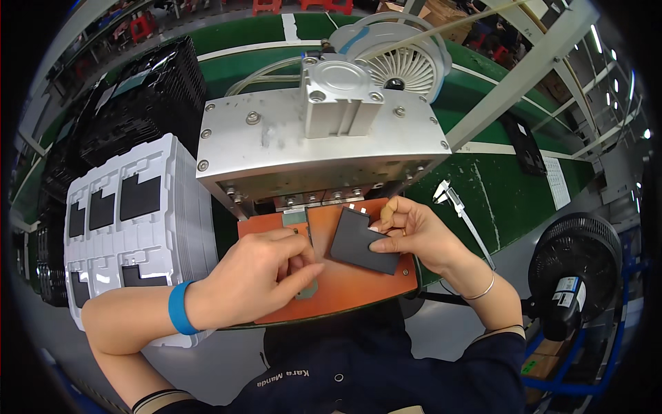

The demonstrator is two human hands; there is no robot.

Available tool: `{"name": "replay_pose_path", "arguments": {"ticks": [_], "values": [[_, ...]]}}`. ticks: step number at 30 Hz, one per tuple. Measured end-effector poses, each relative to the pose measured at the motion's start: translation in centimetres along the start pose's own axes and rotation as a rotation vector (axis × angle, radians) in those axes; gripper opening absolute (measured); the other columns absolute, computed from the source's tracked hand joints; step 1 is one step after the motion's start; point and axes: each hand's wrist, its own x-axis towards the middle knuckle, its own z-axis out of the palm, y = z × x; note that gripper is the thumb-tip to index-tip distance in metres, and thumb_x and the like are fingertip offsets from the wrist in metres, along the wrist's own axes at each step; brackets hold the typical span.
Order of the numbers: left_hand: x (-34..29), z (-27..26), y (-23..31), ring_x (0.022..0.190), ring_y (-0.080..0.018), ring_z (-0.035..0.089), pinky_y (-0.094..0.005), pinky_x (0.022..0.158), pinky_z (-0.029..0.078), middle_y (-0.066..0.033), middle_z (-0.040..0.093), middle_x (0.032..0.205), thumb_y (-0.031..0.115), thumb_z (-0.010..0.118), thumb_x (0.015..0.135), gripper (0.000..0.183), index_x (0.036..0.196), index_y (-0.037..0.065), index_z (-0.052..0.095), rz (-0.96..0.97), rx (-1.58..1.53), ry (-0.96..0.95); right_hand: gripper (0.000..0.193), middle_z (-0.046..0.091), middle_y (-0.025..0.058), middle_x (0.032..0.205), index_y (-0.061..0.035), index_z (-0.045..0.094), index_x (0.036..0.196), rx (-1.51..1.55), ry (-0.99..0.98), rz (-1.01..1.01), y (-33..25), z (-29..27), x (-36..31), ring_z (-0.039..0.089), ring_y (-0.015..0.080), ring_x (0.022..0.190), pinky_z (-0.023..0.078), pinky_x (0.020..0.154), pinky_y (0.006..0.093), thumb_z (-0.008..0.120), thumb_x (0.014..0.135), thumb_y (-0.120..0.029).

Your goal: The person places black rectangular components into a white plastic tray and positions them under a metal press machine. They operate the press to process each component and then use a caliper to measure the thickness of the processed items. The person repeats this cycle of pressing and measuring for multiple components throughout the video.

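A flat black L-shaped battery cell (362, 245) with two small pale metal tabs on its far edge lies tilted over an orange base plate (345, 288). My right hand (414, 231) grips the cell at its notched right side, between thumb and fingers. To its left, my left hand (265, 272) is over the plate with the fingers curled inward and the thumb beside them. Whatever those fingers may hold is hidden. A small green piece (295, 217) shows on the plate beyond my left hand. Directly behind the plate stands a silver metal press (276, 148).
White trays (176, 200) with black cells (141, 196) are stacked at left, before black trays (148, 103). A white fan (407, 65) stands behind the press. Calipers (462, 214) lie on the green table (496, 207); a black fan (576, 269) is at far right.
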Motion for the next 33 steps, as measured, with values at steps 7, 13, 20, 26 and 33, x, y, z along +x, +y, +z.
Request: {"name": "replay_pose_path", "arguments": {"ticks": [7,13,20,26,33], "values": [[-0.4,0.3,0.2,0.053,-0.0151,0.063,-0.0269,0.050,0.048,-0.0073,0.068,0.070,0.015,0.068,0.090,0.017,0.081,0.000,0.066,-0.002,0.078,-0.077,0.028,0.070,0.0040,0.097,-0.0100,0.054,0.089,0.072,0.058,0.078,-1.2,-1.6,-0.9,0.068,0.0103,0.084,0.059,0.066,0.0253,0.075,0.080,0.005],[0.2,0.5,1.6,0.063,-0.0079,0.066,-0.0225,0.056,0.051,-0.0049,0.072,0.078,0.023,0.069,0.093,0.026,0.096,-0.003,0.070,-0.386,-0.362,-0.213,0.024,0.068,0.0067,0.105,-0.0057,0.056,0.094,-0.015,-0.099,-0.109,1.2,2.1,-2.9,0.066,0.0118,0.096,0.055,0.081,0.0253,0.075,0.083,0.003],[-3.2,1.8,2.3,0.080,-0.0058,0.065,-0.0232,0.071,0.056,-0.0024,0.073,0.088,0.018,0.069,0.094,0.027,0.112,-0.002,0.070,-0.417,-0.511,-0.229,0.028,0.055,0.0093,0.091,-0.0065,0.067,0.114,-1.054,0.304,-0.801,1.8,2.5,-1.1,0.061,0.0231,0.081,0.050,0.063,0.0326,0.069,0.088,-0.018],[-5.5,0.7,4.4,0.080,-0.0076,0.067,-0.0238,0.072,0.056,-0.0064,0.074,0.088,0.012,0.072,0.091,0.023,0.109,-0.003,0.070,-0.411,-0.289,-0.202,0.032,0.053,0.0078,0.090,-0.0072,0.068,0.114,-1.344,0.450,-0.818,3.1,2.7,0.1,0.057,0.0256,0.082,0.051,0.067,0.0366,0.070,0.086,-0.023],[-10.1,-2.6,6.0,0.061,-0.0066,0.063,-0.0229,0.058,0.049,-0.0047,0.070,0.069,0.009,0.075,0.086,0.016,0.095,-0.003,0.070,-0.411,-0.101,0.076,0.039,0.057,0.0119,0.094,-0.0060,0.064,0.119,-1.360,0.556,-0.706,2.5,0.9,0.8,0.061,0.0289,0.090,0.053,0.071,0.0399,0.067,0.089,-0.030]]}}
